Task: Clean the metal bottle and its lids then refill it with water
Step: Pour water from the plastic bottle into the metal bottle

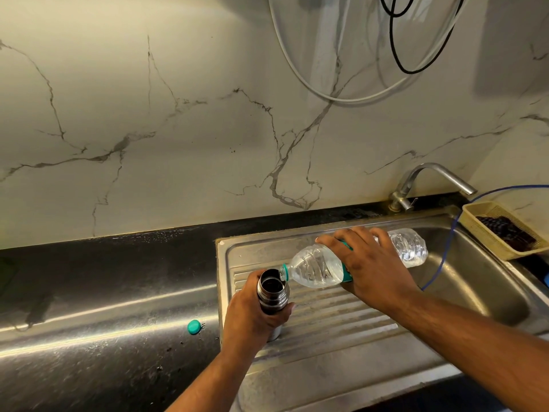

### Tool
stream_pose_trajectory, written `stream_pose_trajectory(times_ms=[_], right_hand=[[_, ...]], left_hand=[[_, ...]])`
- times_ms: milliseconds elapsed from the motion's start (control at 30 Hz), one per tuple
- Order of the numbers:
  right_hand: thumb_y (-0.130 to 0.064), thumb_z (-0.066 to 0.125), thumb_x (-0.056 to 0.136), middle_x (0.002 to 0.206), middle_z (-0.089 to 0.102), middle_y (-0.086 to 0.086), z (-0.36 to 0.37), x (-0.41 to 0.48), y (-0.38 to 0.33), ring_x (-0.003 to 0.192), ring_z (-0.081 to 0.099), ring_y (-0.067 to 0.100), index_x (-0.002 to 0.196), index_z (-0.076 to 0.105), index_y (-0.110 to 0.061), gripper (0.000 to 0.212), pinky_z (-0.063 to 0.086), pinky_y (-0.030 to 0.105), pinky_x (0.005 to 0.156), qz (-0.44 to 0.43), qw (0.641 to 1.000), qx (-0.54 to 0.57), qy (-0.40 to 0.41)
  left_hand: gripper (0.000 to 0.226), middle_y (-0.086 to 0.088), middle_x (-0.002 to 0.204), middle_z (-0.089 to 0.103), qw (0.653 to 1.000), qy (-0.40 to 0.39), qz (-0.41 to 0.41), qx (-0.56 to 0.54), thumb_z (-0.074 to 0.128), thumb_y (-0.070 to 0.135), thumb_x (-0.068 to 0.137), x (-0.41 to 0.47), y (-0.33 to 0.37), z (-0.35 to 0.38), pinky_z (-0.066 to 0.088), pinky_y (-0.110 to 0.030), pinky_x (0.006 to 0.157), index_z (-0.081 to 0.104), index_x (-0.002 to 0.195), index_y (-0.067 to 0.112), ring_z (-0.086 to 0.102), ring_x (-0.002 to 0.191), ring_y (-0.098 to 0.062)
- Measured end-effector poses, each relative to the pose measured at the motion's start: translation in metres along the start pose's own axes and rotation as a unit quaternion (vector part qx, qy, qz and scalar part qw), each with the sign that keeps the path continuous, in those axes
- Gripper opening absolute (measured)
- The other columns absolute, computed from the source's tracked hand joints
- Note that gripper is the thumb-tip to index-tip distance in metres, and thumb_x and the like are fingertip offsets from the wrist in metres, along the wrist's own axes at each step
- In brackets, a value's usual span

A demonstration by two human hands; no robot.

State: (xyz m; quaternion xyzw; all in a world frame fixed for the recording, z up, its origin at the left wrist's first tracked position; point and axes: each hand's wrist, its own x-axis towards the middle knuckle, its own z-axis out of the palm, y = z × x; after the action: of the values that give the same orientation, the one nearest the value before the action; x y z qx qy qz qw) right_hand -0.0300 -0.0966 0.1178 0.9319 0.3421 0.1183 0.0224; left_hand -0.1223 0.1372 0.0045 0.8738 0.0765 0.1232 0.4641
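Note:
The open metal bottle stands upright on the ribbed drainboard, and my left hand grips its body. My right hand holds a clear plastic water bottle with a teal label, tipped on its side. Its uncapped neck rests at the metal bottle's mouth. A small teal cap lies on the dark counter, left of the drainboard. The metal bottle's lids are not in view.
The steel sink basin lies to the right, with the tap behind it. A beige basket holding something dark sits at the basin's far right edge. A thin blue tube runs down into the basin. Cables hang on the marble wall.

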Motion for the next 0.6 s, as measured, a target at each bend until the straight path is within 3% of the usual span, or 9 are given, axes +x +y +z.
stream_pose_trajectory(times_ms=[133, 600], right_hand=[[-0.041, 0.097, 0.052, 0.130, 0.059, -0.001, -0.0009, 0.0010, -0.0007, 0.121, 0.055, 0.025, 0.145, 0.040, -0.034, 0.109, 0.045, 0.052, 0.100, 0.002, 1.000, 0.000, 0.003], [-0.041, 0.097, 0.052, 0.131, 0.059, 0.001, -0.0023, 0.0049, 0.0002, 0.122, 0.054, 0.027, 0.145, 0.041, -0.033, 0.109, 0.044, 0.055, 0.101, -0.006, 1.000, -0.008, 0.010]], left_hand=[[0.077, 0.022, 0.112, 0.068, 1.000, 0.000, -0.006, -0.003, 0.076, 0.074, 0.059, -0.0001, 0.0000, -0.0003, 0.059, -0.032, 0.090, 0.046, 0.125, 0.047, 0.066, 0.102, -0.003], [0.075, 0.024, 0.110, 0.066, 1.000, -0.013, -0.020, 0.002, 0.084, 0.063, 0.062, 0.0006, 0.0022, -0.0032, 0.059, -0.031, 0.089, 0.045, 0.124, 0.049, 0.066, 0.100, -0.002]])
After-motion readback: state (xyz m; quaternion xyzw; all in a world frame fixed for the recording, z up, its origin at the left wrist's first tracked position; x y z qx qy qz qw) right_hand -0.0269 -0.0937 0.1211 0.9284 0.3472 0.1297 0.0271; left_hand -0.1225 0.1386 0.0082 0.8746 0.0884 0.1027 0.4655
